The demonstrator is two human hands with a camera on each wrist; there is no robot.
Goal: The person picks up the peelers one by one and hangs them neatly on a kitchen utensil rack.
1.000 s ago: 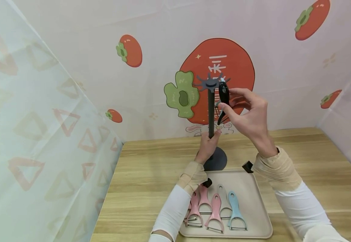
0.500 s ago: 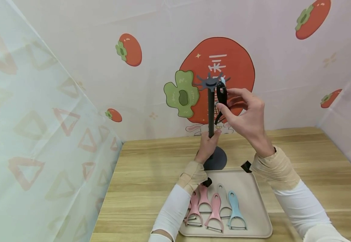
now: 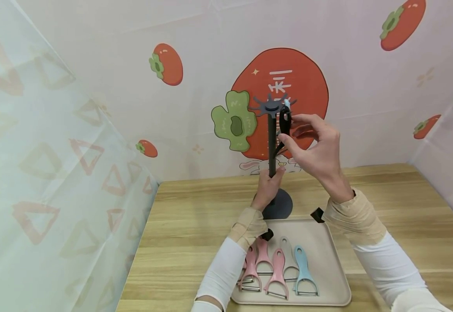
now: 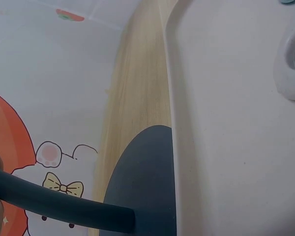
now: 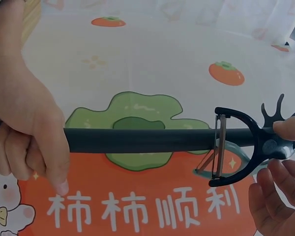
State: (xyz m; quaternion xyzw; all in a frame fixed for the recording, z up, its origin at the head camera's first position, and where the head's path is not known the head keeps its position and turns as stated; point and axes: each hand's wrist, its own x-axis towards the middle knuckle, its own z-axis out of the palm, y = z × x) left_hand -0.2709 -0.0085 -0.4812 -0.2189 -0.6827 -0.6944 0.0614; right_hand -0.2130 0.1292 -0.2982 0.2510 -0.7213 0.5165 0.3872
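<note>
My left hand (image 3: 268, 187) grips the dark pole (image 3: 272, 149) of a stand low down, above its round base (image 3: 282, 206). At the top, a ring of hooks (image 3: 270, 106) spreads outward. My right hand (image 3: 320, 145) pinches a black peeler (image 3: 285, 120) by its handle, upright just right of the pole with its hole near a hook. Whether the hook passes through that hole, I cannot tell. In the right wrist view, the black peeler's blade end (image 5: 231, 147) points away from the hooks. Behind it shows a light blue peeler (image 5: 238, 155), mostly hidden.
A beige tray (image 3: 337, 264) stands in front of the base on the wooden table (image 3: 179, 242). Several peelers lie in it: pink ones (image 3: 278, 262), a pale grey one (image 3: 286, 251) and a light blue one (image 3: 302, 262). My left forearm covers the tray's left side.
My right hand has moved slightly left with the black peeler, bringing it closer to the pole; its lower end has swung left. My left hand has stayed on the pole.
</note>
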